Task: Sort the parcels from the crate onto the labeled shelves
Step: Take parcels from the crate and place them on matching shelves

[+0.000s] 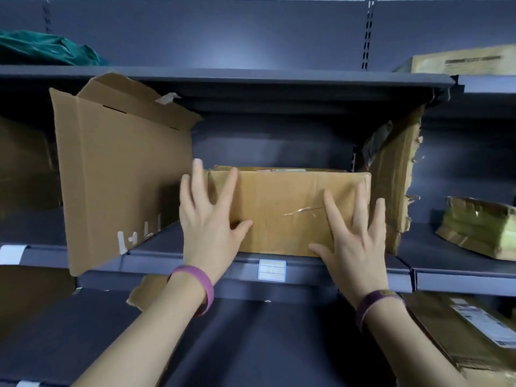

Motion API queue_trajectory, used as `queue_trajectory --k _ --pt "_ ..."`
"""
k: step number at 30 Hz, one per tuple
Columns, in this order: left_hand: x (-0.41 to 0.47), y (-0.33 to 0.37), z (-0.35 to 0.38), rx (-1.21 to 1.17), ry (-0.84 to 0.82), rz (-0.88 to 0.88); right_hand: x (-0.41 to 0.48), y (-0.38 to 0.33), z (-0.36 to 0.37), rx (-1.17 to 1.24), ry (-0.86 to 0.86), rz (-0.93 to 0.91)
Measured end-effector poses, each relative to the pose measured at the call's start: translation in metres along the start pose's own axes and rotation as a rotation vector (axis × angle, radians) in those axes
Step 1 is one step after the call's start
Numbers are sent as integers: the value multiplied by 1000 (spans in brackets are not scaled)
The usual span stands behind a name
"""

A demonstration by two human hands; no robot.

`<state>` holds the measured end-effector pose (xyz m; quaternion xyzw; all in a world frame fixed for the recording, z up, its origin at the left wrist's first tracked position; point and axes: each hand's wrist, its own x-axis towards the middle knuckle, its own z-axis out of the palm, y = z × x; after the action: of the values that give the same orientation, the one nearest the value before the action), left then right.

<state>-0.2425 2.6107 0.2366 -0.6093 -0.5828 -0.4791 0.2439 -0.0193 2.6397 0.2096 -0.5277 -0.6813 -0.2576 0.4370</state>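
- Pressing my left hand and right hand, fingers spread flat, nothing gripped, against the taped brown cardboard parcel.
- Parcel sits on the dark grey metal shelf, above its white label.

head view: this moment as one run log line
step: shelving | parcel: on middle shelf, above label | left hand: open, flat on parcel front | right hand: open, flat on parcel front

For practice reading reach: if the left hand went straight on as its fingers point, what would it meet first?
The left hand would meet the brown parcel, which it seems to touch; depth unclear.
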Motion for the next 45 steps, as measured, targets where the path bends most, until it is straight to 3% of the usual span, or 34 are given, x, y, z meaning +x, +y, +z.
queue_trajectory --k 3,5,11,18,29,37,41,45 --pt "-13 -2 15 180 -30 237 -12 -3 7 -45 11 -92" --pt "-17 -4 25 211 -82 282 -14 -3 11 -76 27 -191" --pt "-5 -7 38 242 -152 272 4 3 24 -126 -57 -214" --pt "8 -15 50 108 -295 189 13 -1 37 -59 -180 -194" --pt "2 -18 53 80 -259 171 13 0 38 41 -210 -161" --pt "-26 -11 5 -353 -237 37 -14 -35 3 187 -306 -6" --pt "-63 -12 -31 -602 -271 -12 -46 -54 -21 276 -251 -27" --pt "-112 -24 -50 -617 -281 -113 -86 -64 -38 356 -222 -27"
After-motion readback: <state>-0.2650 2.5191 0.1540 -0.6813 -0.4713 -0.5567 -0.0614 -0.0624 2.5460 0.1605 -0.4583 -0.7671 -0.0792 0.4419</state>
